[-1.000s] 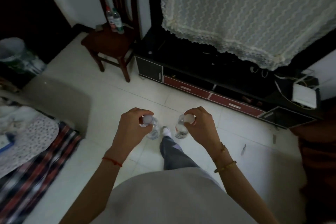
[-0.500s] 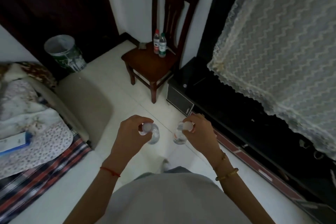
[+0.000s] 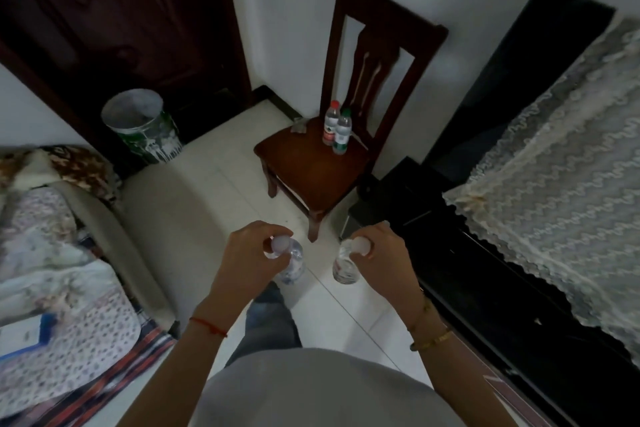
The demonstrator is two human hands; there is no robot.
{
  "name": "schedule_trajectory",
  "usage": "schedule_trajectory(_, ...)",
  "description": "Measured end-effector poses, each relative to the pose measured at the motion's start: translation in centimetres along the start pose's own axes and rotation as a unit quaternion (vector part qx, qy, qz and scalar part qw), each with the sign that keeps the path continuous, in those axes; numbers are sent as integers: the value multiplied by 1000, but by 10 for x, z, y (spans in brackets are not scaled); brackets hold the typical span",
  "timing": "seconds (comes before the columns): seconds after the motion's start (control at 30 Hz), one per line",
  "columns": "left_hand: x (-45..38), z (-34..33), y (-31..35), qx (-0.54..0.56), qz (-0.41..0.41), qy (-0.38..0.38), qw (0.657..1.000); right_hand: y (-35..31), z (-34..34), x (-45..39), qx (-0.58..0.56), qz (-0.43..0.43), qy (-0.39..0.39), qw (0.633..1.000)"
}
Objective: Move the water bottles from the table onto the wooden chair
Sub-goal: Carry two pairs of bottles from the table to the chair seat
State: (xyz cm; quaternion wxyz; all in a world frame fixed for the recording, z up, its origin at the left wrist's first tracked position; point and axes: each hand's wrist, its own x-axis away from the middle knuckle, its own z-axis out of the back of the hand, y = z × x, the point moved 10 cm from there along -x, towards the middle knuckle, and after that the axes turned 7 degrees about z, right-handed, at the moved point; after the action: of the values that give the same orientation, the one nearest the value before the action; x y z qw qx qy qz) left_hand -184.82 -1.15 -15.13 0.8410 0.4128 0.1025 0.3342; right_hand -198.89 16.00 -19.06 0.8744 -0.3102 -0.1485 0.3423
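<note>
My left hand [image 3: 249, 253] grips a clear water bottle [image 3: 293, 263] by its white cap, the bottle hanging upright over the floor. My right hand [image 3: 384, 255] holds a second clear bottle [image 3: 344, 269] the same way. Ahead stands the dark wooden chair [image 3: 311, 173] against the white wall. Two bottles stand upright at the back of its seat: a red-capped bottle [image 3: 331, 123] and a green-capped bottle [image 3: 343, 132], touching side by side. Both hands are short of the chair's front leg.
A lined waste bin [image 3: 142, 128] stands left of the chair by a dark door [image 3: 131, 21]. A bed with patterned bedding [image 3: 52, 270] fills the left side. A black low cabinet [image 3: 485, 270] under a lace cloth [image 3: 561, 177] runs along the right. My leg [image 3: 270, 319] steps on pale floor tiles.
The view has swung left and closed in on the chair, which now sits centre and larger. Both hands still carry their bottles in front of me.
</note>
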Motion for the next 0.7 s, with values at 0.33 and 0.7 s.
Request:
schedule_trajectory(0.33,-190,56,-9,-3,-69,-70,995,-45,-19,-173,-19,-40,63,997)
schedule_trajectory(0.7,-352,63,-10,-11,-106,-119,987,-50,-17,-299,-23,-84,102,991)
